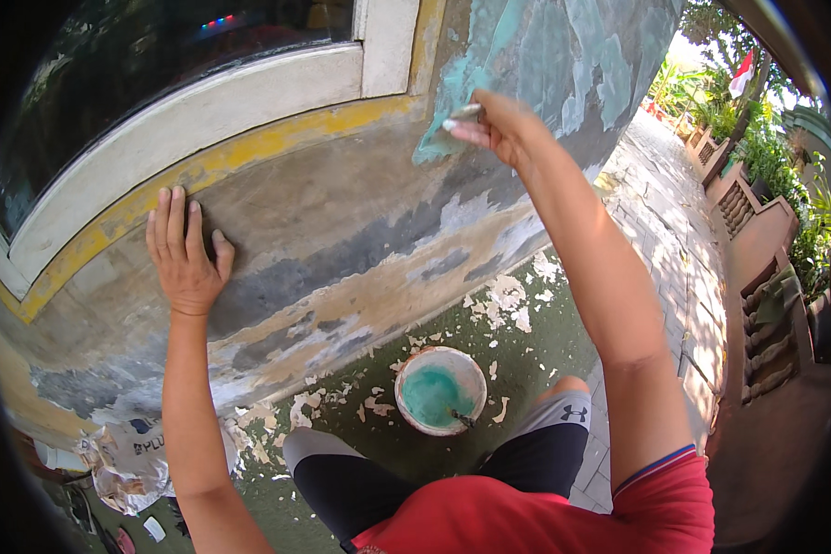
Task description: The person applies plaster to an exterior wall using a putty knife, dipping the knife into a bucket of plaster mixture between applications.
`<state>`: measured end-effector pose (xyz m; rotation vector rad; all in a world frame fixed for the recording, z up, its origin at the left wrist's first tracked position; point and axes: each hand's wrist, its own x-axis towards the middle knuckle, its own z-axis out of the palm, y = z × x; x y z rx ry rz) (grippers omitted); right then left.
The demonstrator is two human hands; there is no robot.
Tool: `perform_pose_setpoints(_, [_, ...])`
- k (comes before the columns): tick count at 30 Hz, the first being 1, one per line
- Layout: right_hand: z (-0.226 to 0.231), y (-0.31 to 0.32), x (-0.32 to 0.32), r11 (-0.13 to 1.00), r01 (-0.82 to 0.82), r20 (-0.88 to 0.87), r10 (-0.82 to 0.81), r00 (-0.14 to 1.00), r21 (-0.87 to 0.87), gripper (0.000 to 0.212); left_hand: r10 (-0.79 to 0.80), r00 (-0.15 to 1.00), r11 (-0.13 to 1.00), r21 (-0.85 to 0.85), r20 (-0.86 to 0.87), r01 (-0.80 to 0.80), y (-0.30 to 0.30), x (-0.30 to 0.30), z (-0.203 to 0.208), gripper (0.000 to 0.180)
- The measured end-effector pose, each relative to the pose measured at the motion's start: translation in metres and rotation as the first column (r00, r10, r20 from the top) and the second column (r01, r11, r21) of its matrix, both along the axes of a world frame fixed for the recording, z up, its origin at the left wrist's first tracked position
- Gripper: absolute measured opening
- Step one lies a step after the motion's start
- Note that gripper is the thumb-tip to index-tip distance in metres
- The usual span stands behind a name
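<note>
Rough matt wall [295,217]; glossy windowpane [148,83]

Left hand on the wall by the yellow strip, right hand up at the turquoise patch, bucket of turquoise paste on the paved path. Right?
Not the bucket's spot: the head view shows the bucket of turquoise paste on the green ground, not the paved path. Left hand on the wall by the yellow strip, right hand at the turquoise patch: correct.
</note>
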<state>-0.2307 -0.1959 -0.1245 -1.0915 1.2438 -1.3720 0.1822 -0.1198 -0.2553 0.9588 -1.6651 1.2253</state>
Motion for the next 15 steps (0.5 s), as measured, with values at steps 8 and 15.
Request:
perform_pose_setpoints(8, [0.060, 0.056, -0.051, 0.987, -0.155, -0.313, 0.133, 0.940, -0.045, 0.014, 0.018, 1.000, 0.999, -0.046, 0.024, -0.017, 0.001, -0.001, 0.004, 0.053])
perform_pose_setpoints(15, [-0.157, 0.145, -0.056, 0.718, -0.343, -0.531, 0.685, 0.498, 0.605, 0.045, 0.141, 0.986, 0.984, -0.126, 0.094, -0.129, -0.010, 0.012, -0.014, 0.044])
